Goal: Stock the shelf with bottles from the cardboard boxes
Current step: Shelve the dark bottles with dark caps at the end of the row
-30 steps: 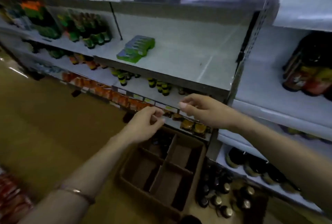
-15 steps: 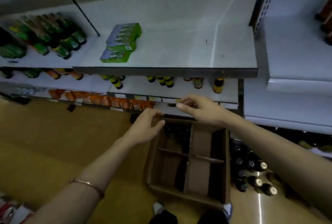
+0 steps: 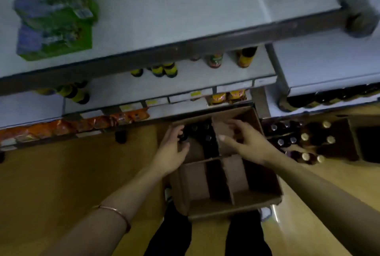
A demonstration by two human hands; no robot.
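A brown cardboard box [image 3: 230, 206] with cardboard dividers stands on the floor below me. Several dark bottles [image 3: 202, 134] remain in its far left compartment; the near compartments look bare. My left hand [image 3: 171, 148] hovers over the box's far left corner with relaxed fingers close to a bottle top. My right hand [image 3: 244, 140] reaches over the far right compartment, fingers spread and holding nothing. The wide grey shelf [image 3: 185, 9] above is mostly bare.
A second box of dark bottles with pale caps [image 3: 308, 142] sits on the floor at right. Green packets [image 3: 55, 15] lie on the shelf's left. Yellow-labelled bottles [image 3: 164, 69] stand on the lower shelf, orange packets [image 3: 82, 124] below. My legs [image 3: 207, 235] are behind the box.
My view has tilted down toward the floor. Both hands have dropped from the lower shelf edge to the box's far compartments.
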